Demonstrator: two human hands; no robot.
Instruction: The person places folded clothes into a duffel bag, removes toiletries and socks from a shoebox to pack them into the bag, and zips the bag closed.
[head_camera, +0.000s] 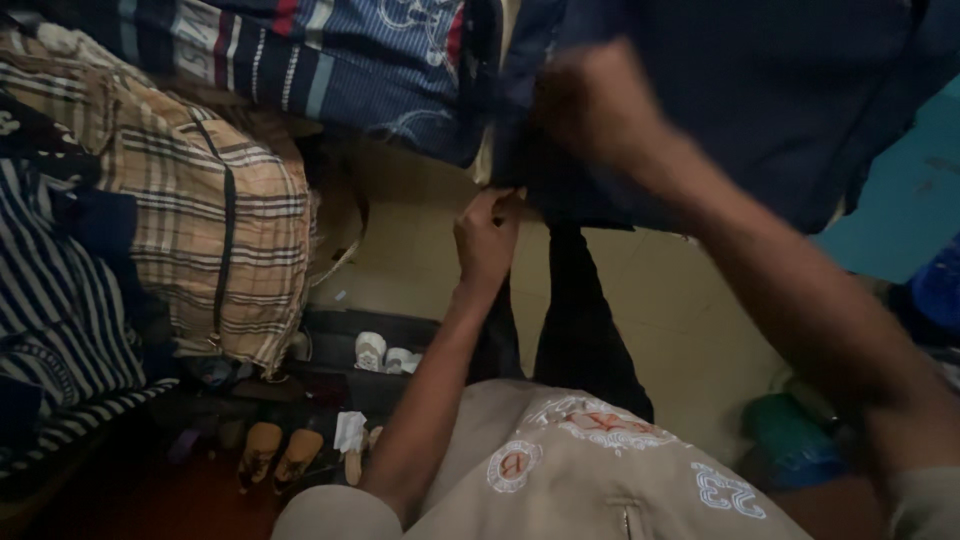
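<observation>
Both hands, left hand (487, 238) and right hand (590, 105), hold dark trousers (580, 330) hanging lengthwise downward.

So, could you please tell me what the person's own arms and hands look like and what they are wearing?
Both forearms are bare, with no gloves, watch or rings visible. The left hand shows clearly; the right hand is motion-blurred, so small details there cannot be made out. Short beige sleeves end near the elbows, part of a beige shirt with white and orange printed markings.

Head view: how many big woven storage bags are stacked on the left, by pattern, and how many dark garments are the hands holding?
Tan plaid bag: 1
Blue striped bag: 1
Navy-and-white striped bag: 1
Dark garment, held by left hand and right hand: 1
Total: 4
</observation>
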